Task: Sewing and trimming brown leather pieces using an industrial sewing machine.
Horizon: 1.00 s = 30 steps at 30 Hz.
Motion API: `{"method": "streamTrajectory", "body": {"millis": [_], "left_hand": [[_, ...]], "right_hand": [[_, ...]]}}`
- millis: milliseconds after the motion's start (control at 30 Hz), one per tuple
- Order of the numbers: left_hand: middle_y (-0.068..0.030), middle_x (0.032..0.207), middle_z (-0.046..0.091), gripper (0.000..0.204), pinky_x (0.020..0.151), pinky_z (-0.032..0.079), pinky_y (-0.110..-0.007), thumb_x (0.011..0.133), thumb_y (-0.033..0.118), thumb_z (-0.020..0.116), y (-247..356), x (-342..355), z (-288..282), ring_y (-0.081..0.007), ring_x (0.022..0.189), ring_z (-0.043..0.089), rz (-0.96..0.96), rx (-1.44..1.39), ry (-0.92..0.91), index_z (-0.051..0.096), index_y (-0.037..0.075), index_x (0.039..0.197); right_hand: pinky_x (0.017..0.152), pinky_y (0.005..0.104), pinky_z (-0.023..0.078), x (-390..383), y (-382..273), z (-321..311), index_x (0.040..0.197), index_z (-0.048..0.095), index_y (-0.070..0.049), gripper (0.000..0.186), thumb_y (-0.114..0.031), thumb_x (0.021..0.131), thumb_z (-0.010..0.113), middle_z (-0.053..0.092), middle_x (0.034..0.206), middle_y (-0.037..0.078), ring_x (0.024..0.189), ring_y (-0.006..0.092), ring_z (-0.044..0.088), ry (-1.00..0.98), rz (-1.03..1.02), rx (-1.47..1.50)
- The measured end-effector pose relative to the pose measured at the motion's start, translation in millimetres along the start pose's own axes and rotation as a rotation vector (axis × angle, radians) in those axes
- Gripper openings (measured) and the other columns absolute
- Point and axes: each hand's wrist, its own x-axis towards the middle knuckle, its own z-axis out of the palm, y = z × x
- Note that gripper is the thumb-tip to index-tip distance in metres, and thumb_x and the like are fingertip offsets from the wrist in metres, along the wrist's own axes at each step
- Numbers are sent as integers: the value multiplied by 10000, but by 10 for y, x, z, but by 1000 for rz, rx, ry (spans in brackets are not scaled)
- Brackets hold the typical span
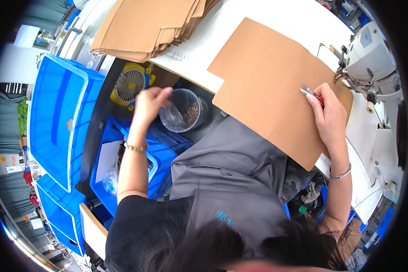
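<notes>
A large flat tan panel with a notched corner and a crease across it lies on the white table, its near edge over my lap. My right hand rests on the panel's right part, closed around small thread snips with metal blades and a red handle. Out to the left, my left hand hangs beside and above a grey waste bin. Its thumb and fingers are drawn together; anything between them is too small to make out. Inside the bin are a clear plastic liner and small brown scraps.
Stacked tan panels lie at the table's far left. A sewing machine stands at the right, close to the panel's edge. Below the tabletop sits a yellow fan. Blue crates line the left side.
</notes>
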Motion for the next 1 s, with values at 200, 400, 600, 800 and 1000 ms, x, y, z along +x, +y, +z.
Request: {"method": "streamTrajectory", "body": {"millis": [200, 400, 600, 800, 1000], "left_hand": [[-110, 859, 754, 470, 615, 530, -237, 1028, 436, 598, 1045, -417, 355, -114, 731, 701, 107, -643, -577, 728, -15, 1005], [-20, 887, 743, 325, 716, 506, -221, 1006, 256, 673, 1558, -183, 505, -48, 802, 637, 397, -267, -212, 731, -58, 1071], [32, 867, 692, 161, 726, 506, -230, 983, 173, 689, 2082, 320, -28, -51, 805, 619, 599, -802, -26, 738, 28, 1035], [-77, 1098, 732, 228, 886, 586, -337, 1007, 124, 624, 1881, 907, -2266, -191, 976, 714, 606, -957, 0, 659, -6, 1191], [-119, 1266, 691, 291, 977, 578, -384, 1032, 174, 589, 694, 1549, -2949, -240, 1146, 678, 234, -917, 436, 636, 10, 1268]], "right_hand": [[659, 365, 471, 7, 46, -24, 900, 538, -48, 219, -226, 965, 647, 611, 801, 107, 716, 278, 608, -43, 31, 120], [665, 385, 474, -24, 41, -82, 907, 533, -49, 234, -239, 951, 661, 624, 816, 110, 733, 284, 626, -35, 17, 138], [656, 386, 484, -31, 23, -106, 910, 540, -51, 254, -265, 961, 667, 620, 808, 104, 725, 282, 626, 63, -45, 213], [627, 385, 477, -29, 91, -82, 918, 546, -53, 244, -259, 960, 668, 617, 800, 95, 684, 278, 616, 172, -113, 234], [600, 391, 461, -11, 119, -41, 918, 546, -61, 217, -242, 959, 660, 631, 812, 93, 661, 284, 615, 159, -108, 173]]}}
